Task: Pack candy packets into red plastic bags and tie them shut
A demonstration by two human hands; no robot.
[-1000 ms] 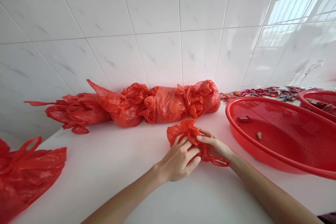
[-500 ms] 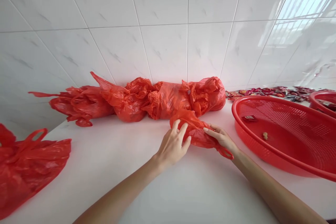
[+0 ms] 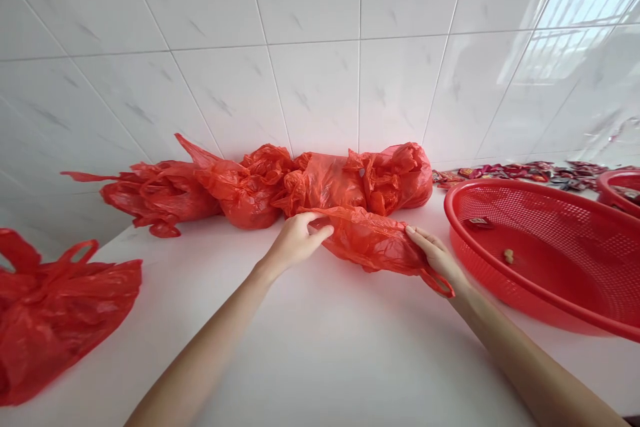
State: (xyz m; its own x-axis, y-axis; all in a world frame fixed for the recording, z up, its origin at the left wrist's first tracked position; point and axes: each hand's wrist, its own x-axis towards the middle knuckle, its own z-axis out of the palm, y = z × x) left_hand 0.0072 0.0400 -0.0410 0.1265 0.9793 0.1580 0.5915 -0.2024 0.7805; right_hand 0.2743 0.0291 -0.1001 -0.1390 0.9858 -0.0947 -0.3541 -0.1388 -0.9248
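Note:
A red plastic bag (image 3: pixel 370 238) is stretched out between my two hands, just above the white tabletop. My left hand (image 3: pixel 296 242) holds the bag's left end; its fingertips go behind the thin film and its thumb lies in front. At the other end, my right hand (image 3: pixel 436 255) pinches the bag with the thumb on top. A handle loop (image 3: pixel 440 283) hangs below that hand. The bag looks thin and crumpled, and I cannot make out anything inside it. Behind it, several bunched red plastic bags (image 3: pixel 330 181) rest in a row along the wall.
To the right stands a large red perforated basket (image 3: pixel 525 307) with a small tan piece (image 3: pixel 509 255) and a small packet (image 3: pixel 479 221) inside. Small wrapped packets (image 3: pixel 525 173) are strewn behind it, near a second red basket (image 3: pixel 617 180). Another red bag (image 3: pixel 65 313) lies at the left.
My left hand has moved left, and the bag is drawn out wider between my hands. My right hand stays at the bag's right end, shifted only slightly.

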